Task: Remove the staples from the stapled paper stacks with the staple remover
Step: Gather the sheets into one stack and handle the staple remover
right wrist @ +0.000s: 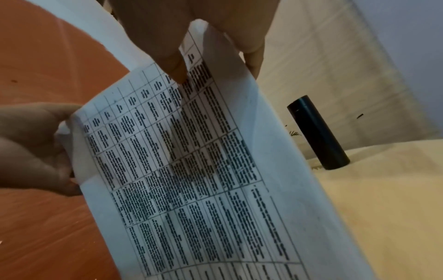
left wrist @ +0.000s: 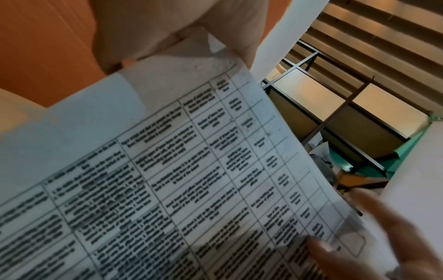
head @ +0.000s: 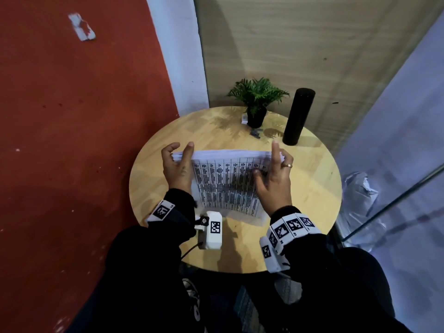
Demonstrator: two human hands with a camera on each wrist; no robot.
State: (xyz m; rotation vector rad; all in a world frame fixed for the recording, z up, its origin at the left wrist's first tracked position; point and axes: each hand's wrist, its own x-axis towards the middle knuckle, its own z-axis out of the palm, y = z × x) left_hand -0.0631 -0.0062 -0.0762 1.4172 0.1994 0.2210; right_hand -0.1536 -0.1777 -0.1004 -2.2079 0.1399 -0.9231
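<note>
A stack of white paper [head: 228, 186] printed with a black table lies across the round wooden table [head: 312, 188], its far edge lifted. My left hand [head: 180, 155] grips the stack's far left corner, fingers curled round the edge. At the far right corner my right hand [head: 274, 164] pinches it, thumb on the printed page. The left wrist view shows the paper [left wrist: 191, 170] close up under my left fingers [left wrist: 167, 28]. In the right wrist view the thumb [right wrist: 172, 66] presses on the paper [right wrist: 203, 170]. A small dark object [head: 255, 133], possibly the staple remover, lies near the plant pot. No staple shows.
A potted green plant [head: 257, 102] and a tall black cylinder [head: 299, 116] stand at the table's back edge. A red wall is on the left, and a crumpled plastic bag [head: 360, 195] lies on the floor to the right.
</note>
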